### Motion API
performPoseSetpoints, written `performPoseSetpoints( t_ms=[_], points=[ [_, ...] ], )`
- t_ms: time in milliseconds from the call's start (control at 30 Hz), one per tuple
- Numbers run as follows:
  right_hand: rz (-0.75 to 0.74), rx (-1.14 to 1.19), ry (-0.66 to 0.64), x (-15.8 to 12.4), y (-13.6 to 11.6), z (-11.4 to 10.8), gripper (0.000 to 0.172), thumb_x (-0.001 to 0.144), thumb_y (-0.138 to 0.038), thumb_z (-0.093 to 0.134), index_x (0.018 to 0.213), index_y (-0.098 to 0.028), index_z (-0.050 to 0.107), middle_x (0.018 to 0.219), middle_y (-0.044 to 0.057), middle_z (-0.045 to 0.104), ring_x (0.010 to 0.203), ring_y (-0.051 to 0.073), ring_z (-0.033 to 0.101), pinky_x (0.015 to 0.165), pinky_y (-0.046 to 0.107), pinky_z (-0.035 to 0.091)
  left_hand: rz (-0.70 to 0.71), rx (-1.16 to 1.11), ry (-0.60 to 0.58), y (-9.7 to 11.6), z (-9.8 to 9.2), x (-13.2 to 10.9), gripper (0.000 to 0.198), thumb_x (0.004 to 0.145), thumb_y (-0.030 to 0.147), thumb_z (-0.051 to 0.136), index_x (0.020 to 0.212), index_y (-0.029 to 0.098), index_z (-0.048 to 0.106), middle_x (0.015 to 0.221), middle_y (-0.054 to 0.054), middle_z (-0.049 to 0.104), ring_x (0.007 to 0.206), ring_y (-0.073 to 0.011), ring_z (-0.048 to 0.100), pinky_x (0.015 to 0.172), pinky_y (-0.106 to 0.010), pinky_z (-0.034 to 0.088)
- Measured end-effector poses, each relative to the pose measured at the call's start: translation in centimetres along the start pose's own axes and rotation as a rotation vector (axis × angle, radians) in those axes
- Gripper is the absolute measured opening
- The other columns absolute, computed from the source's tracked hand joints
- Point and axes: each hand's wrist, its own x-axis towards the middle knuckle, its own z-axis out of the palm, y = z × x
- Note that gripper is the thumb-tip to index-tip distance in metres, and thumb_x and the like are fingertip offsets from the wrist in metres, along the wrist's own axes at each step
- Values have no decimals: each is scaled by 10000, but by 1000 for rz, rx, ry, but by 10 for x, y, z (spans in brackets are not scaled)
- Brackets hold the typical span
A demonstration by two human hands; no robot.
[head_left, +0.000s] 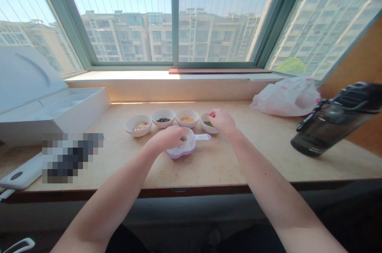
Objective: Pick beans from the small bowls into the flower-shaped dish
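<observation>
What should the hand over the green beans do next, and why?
Probably the right hand should pinch a few beans from the green-bean bowl and move them to the lilac cup. Its fingers are right over that bowl, and the cup sits close by, with dark beans inside, under the left hand.

And here's bright sun pouring through the green-framed window (175,18) onto a marble sill (167,86), apartment blocks (128,36) beyond, wood panelling (356,62) on the right!
</observation>
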Motion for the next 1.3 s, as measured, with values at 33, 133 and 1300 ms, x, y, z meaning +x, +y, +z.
performPoseSetpoints(
  t_ms=[33,133,1300],
  points=[
    [-3,2,4,0,0,0,211,882,-285,580,966,-212,759,1022,83,771,946,238,693,762,302,473,-11,100,-22,3,1,1,175,761,85,589,618,158,658,786,-74,720,766,-205,658,723,-289,463],
    [-25,24,13,-1,-2,1,235,896,-330,573,978,-209,757,1038,83,770,949,240,692,758,303,471,-29,322,-9,11,7,1,208,842,78,531,748,136,707,848,-111,740,812,-234,691,698,-298,468],
    [-98,259,71,2,-3,5,166,880,-271,636,925,-174,763,964,96,776,869,199,710,819,288,506,-135,-67,130,-6,-16,-7,255,822,155,591,991,220,771,888,-50,773,865,-224,686,818,-293,473]
  ],
)
